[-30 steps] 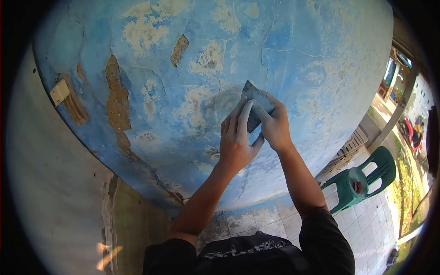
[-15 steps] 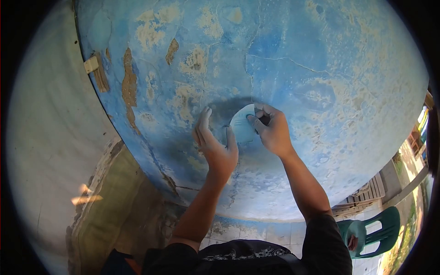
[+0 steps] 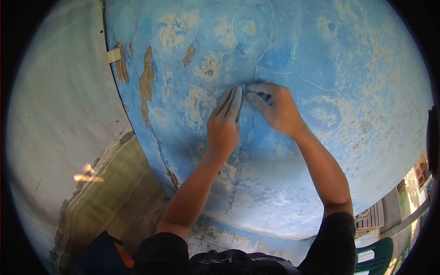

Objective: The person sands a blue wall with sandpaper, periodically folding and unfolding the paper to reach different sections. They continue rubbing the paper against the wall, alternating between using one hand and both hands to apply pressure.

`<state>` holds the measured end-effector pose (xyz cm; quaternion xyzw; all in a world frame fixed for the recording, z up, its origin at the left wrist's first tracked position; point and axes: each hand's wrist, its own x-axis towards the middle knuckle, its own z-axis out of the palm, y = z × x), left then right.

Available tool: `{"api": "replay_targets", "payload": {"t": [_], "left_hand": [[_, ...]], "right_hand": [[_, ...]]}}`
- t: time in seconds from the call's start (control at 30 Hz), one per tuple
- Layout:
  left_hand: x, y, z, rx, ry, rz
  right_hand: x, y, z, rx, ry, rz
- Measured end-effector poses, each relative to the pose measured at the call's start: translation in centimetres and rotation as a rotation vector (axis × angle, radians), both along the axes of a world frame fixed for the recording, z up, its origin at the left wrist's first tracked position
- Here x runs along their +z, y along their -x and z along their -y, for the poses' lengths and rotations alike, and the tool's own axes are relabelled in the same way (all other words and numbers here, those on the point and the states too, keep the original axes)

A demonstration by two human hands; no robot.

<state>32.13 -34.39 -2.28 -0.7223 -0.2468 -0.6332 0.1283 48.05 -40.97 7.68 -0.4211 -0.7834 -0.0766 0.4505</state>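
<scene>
- Fingers of the left hand [image 3: 223,126] lie straight and close together, flat over a thin sheet [image 3: 221,95] at the blue wall [image 3: 293,165]; those of the right hand [image 3: 282,110] are bent, thumb apart, just right of the sheet, and whether they grip anything is unclear.
- At the far left stands a pale wall [image 3: 55,91], stained along its lower edge.
- Near left, at the bottom, is a dark blue thing [image 3: 98,256] with an orange part.
- A pale block [image 3: 113,56] and a strip of wood [image 3: 122,66] sit together at the blue wall's left edge.
- Brown bare patches [image 3: 146,80] show right of the wood, where the paint has broken away.
- Below the blue wall is a tiled floor [image 3: 270,245].
- At the right are wooden slats [image 3: 372,215], with part of a green chair [image 3: 380,256] nearer.
</scene>
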Motion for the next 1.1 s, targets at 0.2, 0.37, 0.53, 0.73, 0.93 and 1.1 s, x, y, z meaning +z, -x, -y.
{"api": "replay_targets", "payload": {"t": [0.2, 0.37, 0.53, 0.73, 0.93, 1.1], "left_hand": [[4.8, -2.1, -3.8, 0.141, -0.149, 0.064], [0.9, -5.4, -5.9, 0.091, -0.178, 0.136], [2.1, -5.6, -7.3, 0.107, -0.262, 0.159], [1.4, -5.3, -6.7, 0.150, -0.150, 0.096], [3.9, -2.1, -8.0, 0.061, -0.220, 0.018], [0.3, -4.1, -8.0, 0.077, -0.274, 0.021]], "right_hand": [[5.8, -2.6, -4.3, -0.432, -0.817, 0.487], [5.0, -2.3, -5.8, -0.509, -0.833, 0.404], [5.0, -2.5, -5.9, -0.532, -0.860, 0.429], [4.0, -3.0, -5.4, -0.515, -0.782, 0.530], [5.4, -6.3, -3.0, -0.629, -0.721, 0.802], [3.3, -5.1, -3.6, -0.594, -0.697, 0.783]]}}
